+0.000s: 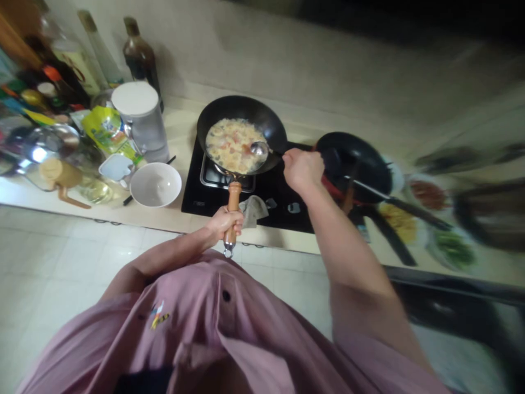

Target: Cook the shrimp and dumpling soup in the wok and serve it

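Note:
My left hand is wrapped round the wooden handle of a black wok that sits on the stove's left burner. In the wok lies a yellowish egg-like mixture with reddish bits and liquid. My right hand is closed round the dark handle of a ladle. The ladle's metal bowl rests in the right part of the mixture. A crumpled grey cloth lies at the stove's front edge, just right of the wok handle.
A second black pan with utensils across it stands right. Beyond it are plates of yellow pieces, reddish food and chopped greens. Left are a white bowl, a lidded pitcher, a yellow bag and several bottles.

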### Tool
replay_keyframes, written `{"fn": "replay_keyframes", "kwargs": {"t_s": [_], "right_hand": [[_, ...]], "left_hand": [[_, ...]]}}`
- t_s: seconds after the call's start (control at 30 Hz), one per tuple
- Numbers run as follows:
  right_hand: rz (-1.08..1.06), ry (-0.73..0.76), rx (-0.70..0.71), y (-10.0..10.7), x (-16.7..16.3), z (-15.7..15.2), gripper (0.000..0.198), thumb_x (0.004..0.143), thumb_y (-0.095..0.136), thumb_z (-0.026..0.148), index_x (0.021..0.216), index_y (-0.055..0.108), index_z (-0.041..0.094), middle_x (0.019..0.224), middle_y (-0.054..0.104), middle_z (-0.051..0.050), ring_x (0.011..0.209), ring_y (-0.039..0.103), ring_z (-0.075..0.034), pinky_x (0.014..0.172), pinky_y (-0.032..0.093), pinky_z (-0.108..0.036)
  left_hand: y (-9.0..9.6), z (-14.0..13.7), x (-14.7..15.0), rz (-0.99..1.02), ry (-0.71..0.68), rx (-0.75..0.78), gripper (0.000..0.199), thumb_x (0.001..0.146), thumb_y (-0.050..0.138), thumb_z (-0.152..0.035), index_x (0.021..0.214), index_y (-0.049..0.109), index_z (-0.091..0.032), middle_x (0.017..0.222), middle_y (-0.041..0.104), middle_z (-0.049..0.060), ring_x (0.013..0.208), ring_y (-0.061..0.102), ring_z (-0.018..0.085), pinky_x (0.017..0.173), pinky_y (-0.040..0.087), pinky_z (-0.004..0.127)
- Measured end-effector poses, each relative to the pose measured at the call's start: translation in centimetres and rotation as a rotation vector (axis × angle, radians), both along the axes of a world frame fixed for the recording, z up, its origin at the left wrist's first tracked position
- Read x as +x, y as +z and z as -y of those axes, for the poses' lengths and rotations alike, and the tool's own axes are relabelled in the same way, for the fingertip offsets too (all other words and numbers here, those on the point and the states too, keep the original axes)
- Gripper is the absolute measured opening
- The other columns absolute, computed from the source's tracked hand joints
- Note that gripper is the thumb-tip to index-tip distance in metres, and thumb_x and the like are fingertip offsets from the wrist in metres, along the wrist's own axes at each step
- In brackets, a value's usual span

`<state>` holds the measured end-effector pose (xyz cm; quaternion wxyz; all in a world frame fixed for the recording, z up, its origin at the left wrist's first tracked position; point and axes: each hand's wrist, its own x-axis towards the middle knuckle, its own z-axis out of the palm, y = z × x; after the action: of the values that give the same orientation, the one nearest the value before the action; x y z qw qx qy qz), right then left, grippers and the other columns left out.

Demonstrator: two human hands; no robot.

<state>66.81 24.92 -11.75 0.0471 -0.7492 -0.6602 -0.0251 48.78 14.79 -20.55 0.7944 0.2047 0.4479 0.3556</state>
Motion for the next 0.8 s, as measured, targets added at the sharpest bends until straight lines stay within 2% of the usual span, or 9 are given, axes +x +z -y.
{"fn": "replay_keyframes", "kwargs": {"t_s": [0.13, 0.3, 0.43, 0.57, 0.8], "right_hand": [[0.013, 0.066, -0.023, -0.6, -1.3, -1.1, 0.039, 0.098, 0.041, 0.028, 0.116, 0.072, 0.015, 0.105, 0.072, -0.020, 0.098, 0.069, -0.033, 0.082, 0.051, -0.039], [0.062, 0.137, -0.050, -1.3, -2.6, -2.2, 0.039, 0.097, 0.040, 0.023, 0.116, 0.072, 0.012, 0.106, 0.071, -0.022, 0.100, 0.069, -0.035, 0.082, 0.052, -0.040], [0.109, 0.169, -0.084, -1.4, -3.3, -2.6, 0.040, 0.094, 0.040, 0.016, 0.117, 0.071, 0.010, 0.108, 0.070, -0.024, 0.104, 0.068, -0.037, 0.084, 0.051, -0.043], [0.115, 0.174, -0.130, -1.5, -4.0, -2.9, 0.042, 0.093, 0.038, 0.014, 0.116, 0.072, 0.007, 0.110, 0.069, -0.027, 0.106, 0.066, -0.039, 0.085, 0.050, -0.044], [0.051, 0.155, -0.159, -1.6, -4.4, -3.3, 0.039, 0.095, 0.042, 0.022, 0.115, 0.074, 0.009, 0.112, 0.069, -0.024, 0.105, 0.066, -0.035, 0.086, 0.051, -0.042]], "left_hand": [[0.3, 0.2, -0.3, -0.037, -0.053, 0.030, 0.031, 0.076, 0.079, -0.024, 0.077, 0.049, -0.017, 0.051, 0.047, -0.007, 0.040, 0.044, 0.006, 0.043, 0.046, 0.021], [0.3, 1.0, -1.5, -0.019, -0.097, 0.042, 0.044, 0.077, 0.082, -0.038, 0.097, 0.048, -0.018, 0.069, 0.062, -0.001, 0.056, 0.063, 0.014, 0.055, 0.060, 0.033], [-0.4, 1.5, -2.6, -0.020, -0.138, 0.063, 0.052, 0.074, 0.085, -0.041, 0.100, 0.045, -0.019, 0.078, 0.064, 0.000, 0.063, 0.068, 0.018, 0.057, 0.062, 0.039], [-0.8, 1.6, -3.2, -0.038, -0.155, 0.087, 0.050, 0.074, 0.084, -0.043, 0.096, 0.046, -0.019, 0.083, 0.065, 0.002, 0.067, 0.071, 0.021, 0.056, 0.062, 0.041], [-0.8, 1.7, -3.7, -0.033, -0.174, 0.103, 0.052, 0.071, 0.085, -0.047, 0.095, 0.047, -0.019, 0.087, 0.066, 0.004, 0.073, 0.073, 0.024, 0.061, 0.062, 0.044]]}}
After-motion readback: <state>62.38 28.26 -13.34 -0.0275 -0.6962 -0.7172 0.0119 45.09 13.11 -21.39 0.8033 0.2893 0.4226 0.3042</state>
